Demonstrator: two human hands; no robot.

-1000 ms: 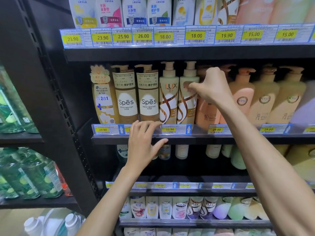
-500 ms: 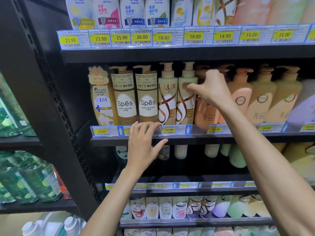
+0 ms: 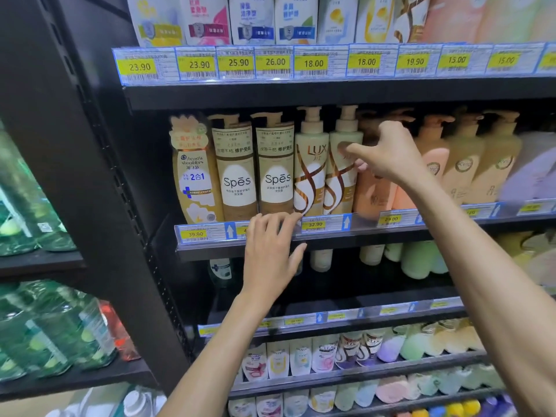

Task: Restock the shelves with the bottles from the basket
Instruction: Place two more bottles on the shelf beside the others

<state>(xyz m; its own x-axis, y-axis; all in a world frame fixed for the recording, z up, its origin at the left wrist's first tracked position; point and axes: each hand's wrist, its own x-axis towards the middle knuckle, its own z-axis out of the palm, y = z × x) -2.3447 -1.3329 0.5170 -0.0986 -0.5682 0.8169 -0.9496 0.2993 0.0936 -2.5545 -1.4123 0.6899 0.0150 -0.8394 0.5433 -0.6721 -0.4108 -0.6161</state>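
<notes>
Two cream LUX pump bottles stand side by side on the middle shelf. My right hand is at the right LUX bottle, with the thumb on its upper front and the fingers curled at its right side. My left hand rests with straight fingers on the shelf's price rail, just below a Spes bottle. The basket is out of view.
Left of the LUX pair stand another Spes bottle and a Head & Shoulders bottle; peach and yellow pump bottles stand to the right. Full shelves lie above and below. Green bottles fill the unit on the left.
Both hands stay at the same places on the shelf. The view has shifted slightly.
</notes>
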